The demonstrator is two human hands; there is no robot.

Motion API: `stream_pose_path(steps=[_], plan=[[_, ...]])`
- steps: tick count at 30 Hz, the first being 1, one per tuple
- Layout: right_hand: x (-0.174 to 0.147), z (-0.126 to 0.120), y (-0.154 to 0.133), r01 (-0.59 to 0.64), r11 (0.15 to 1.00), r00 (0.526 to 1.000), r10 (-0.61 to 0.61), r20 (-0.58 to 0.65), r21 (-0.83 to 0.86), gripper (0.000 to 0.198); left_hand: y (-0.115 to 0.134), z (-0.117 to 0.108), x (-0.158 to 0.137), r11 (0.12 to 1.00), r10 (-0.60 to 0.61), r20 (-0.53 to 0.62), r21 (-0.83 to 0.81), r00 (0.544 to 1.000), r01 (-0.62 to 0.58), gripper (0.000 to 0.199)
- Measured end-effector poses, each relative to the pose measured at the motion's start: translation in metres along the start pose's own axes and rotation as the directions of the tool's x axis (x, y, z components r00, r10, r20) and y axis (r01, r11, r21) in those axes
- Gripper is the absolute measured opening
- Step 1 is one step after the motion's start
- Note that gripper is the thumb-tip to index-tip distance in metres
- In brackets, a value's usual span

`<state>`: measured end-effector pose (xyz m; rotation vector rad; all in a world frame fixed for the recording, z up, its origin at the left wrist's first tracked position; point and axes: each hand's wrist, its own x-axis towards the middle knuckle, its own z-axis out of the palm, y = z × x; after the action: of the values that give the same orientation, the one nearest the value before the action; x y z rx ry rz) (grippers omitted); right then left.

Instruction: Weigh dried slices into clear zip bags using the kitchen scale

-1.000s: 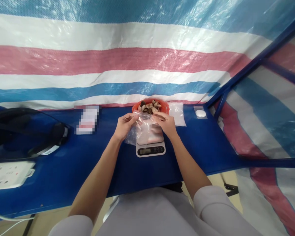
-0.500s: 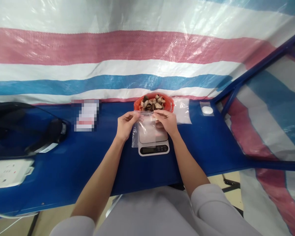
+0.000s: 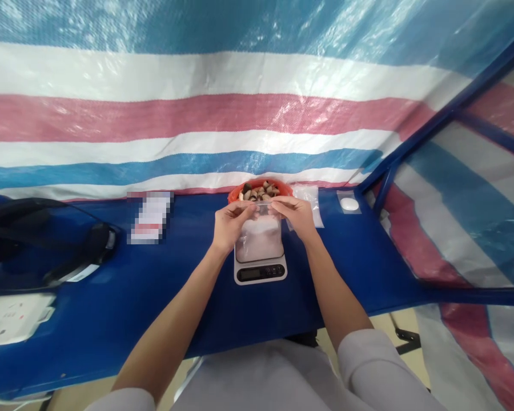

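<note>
A clear plastic zip bag (image 3: pixel 260 237) hangs by its top edge between my two hands. My left hand (image 3: pixel 233 224) pinches the top edge on the left, and my right hand (image 3: pixel 294 216) pinches it on the right. Under the bag stands a white digital kitchen scale (image 3: pixel 261 273), its dark display strip facing me; the bag covers much of its plate. Just behind my fingers is a red plastic bag or basket (image 3: pixel 235 194) holding several brown, curved dried pieces (image 3: pixel 263 190), whose kind I cannot make out.
Right of the red container lies a clear bag of white material (image 3: pixel 314 205). Farther right is a small packet with a white oval item (image 3: pixel 349 204). On the left are a blurred-out printed card (image 3: pixel 151 217), a black strapped item (image 3: pixel 98 245) and a white power strip (image 3: pixel 15 319).
The view has tilted upward slightly. My hands have drawn closer together along the top edge of the zip bag, which now hangs more squarely over the scale.
</note>
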<state>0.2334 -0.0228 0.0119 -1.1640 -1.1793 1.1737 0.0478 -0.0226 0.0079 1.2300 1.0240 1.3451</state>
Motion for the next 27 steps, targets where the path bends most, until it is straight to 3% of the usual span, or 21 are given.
stream_pose_path(steps=[4,7,10,13,18,21,27], plan=[[0.007,-0.03,-0.006,0.018,1.0,0.999,-0.018,-0.048,-0.003,0.042,0.001,0.017,0.002,0.988,0.071,0.048,0.133,0.996,-0.077,0.031],[0.013,-0.06,-0.007,0.019,0.999,0.995,-0.024,-0.101,-0.042,0.04,0.002,0.03,0.0,0.904,0.208,0.149,0.347,0.967,-0.248,0.032],[0.021,-0.092,-0.007,-0.018,0.999,0.993,0.012,-0.114,-0.049,0.042,0.003,0.046,-0.003,0.739,0.378,0.284,0.481,0.881,-0.472,0.028],[0.032,-0.118,-0.006,-0.055,0.997,0.993,0.048,-0.111,-0.058,0.044,0.001,0.065,-0.006,0.592,0.453,0.42,0.518,0.786,-0.618,0.025],[0.058,-0.141,0.0,-0.069,0.993,0.994,0.06,-0.089,-0.095,0.049,-0.012,0.093,-0.008,0.368,0.372,0.65,0.552,0.662,-0.748,0.024],[0.072,-0.144,0.007,-0.053,0.99,0.996,0.044,-0.078,-0.127,0.049,-0.02,0.101,-0.009,0.266,0.276,0.74,0.554,0.613,-0.789,0.022],[0.09,-0.143,0.026,0.015,0.977,0.996,-0.032,-0.078,-0.214,0.045,-0.038,0.103,-0.011,0.21,0.129,0.806,0.547,0.577,-0.81,0.021]])
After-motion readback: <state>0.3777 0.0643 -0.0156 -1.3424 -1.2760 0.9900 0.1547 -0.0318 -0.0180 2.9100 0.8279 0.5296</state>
